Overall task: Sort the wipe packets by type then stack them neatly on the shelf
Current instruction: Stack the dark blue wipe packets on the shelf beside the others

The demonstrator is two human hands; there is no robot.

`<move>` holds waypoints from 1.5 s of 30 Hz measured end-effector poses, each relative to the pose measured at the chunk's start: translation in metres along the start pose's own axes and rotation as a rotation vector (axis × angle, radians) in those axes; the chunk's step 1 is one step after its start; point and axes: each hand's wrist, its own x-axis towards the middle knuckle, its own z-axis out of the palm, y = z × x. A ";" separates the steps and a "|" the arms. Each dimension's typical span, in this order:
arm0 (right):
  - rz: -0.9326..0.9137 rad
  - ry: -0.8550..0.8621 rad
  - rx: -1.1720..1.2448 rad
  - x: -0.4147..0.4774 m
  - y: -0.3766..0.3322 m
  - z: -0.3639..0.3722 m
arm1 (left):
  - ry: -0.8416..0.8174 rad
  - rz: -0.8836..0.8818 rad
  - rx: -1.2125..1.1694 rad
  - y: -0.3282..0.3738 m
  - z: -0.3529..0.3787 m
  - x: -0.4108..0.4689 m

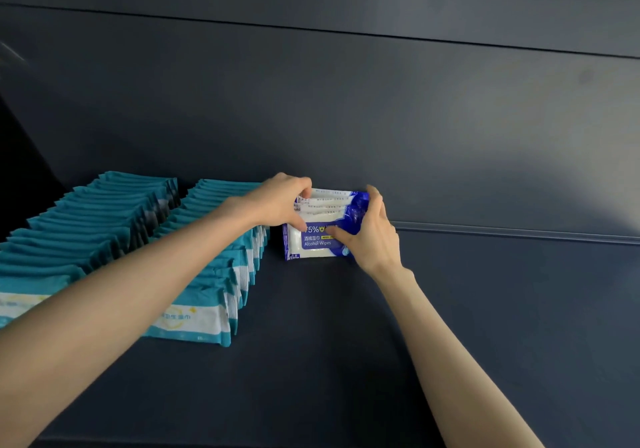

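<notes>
Toward the back of the dark shelf (311,361), close to the back panel (346,118), I have both hands on a small bunch of blue alcohol wipe packets (318,245). They stand on their lower edge, one behind another, faces toward me. My left hand (280,202) grips the upper left corner, fingers curled over the top edges and thumb pressed on the front face. My right hand (369,236) grasps the right side, thumb across the front and fingers wrapped round behind. I can see several white top edges fanned behind the front packet, but my hands cover too much of them for a sure count. Whether the rearmost one touches the panel is hidden from me. The front label reads "75%" and "Alcohol Wipes", with my thumbs over part of it.

Just beside them on the left are the teal packets (221,274), standing in two long rows that run from near me back to the panel. My left forearm (138,274) crosses the nearer row and hides its middle. The far row (104,219) is cut off by the left edge of view. Print on the front teal packet is blurred and half covered. A thin rail (519,231) runs along the panel on the right
</notes>
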 end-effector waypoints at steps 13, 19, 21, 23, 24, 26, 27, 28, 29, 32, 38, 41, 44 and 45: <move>-0.125 0.015 -0.149 0.017 0.018 0.002 | 0.136 0.205 0.478 -0.003 -0.001 0.014; -0.153 -0.004 -0.174 0.016 0.020 0.004 | 0.066 0.195 0.512 -0.006 0.001 0.014; -0.142 -0.028 -0.183 0.015 0.020 0.005 | 0.060 0.198 0.528 -0.006 0.002 0.013; -0.142 -0.037 -0.197 0.013 0.020 0.006 | 0.061 0.207 0.563 -0.007 0.001 0.012; -0.142 -0.037 -0.203 0.012 0.021 0.006 | 0.063 0.213 0.578 -0.007 0.001 0.012; -0.138 -0.029 -0.214 0.012 0.020 0.006 | 0.070 0.225 0.590 -0.007 0.002 0.012; -0.136 -0.021 -0.222 0.012 0.020 0.006 | 0.076 0.232 0.591 -0.006 0.002 0.012; -0.133 -0.012 -0.234 0.013 0.019 0.007 | 0.085 0.238 0.596 -0.005 0.002 0.012; -0.131 -0.003 -0.246 0.013 0.018 0.008 | 0.095 0.245 0.602 -0.005 0.002 0.012; -0.121 0.022 -0.275 0.014 0.015 0.010 | 0.110 0.261 0.644 -0.005 0.003 0.014; -0.106 0.038 -0.327 0.014 0.012 0.011 | 0.133 0.271 0.745 -0.002 0.006 0.014; -0.101 0.023 -0.364 0.013 0.010 0.010 | 0.157 0.277 0.813 -0.002 0.007 0.012; -0.091 0.010 -0.386 0.012 0.008 0.007 | 0.152 0.273 0.833 0.000 0.006 0.009; -0.091 0.005 -0.388 0.011 0.007 0.006 | 0.146 0.266 0.828 0.001 0.005 0.009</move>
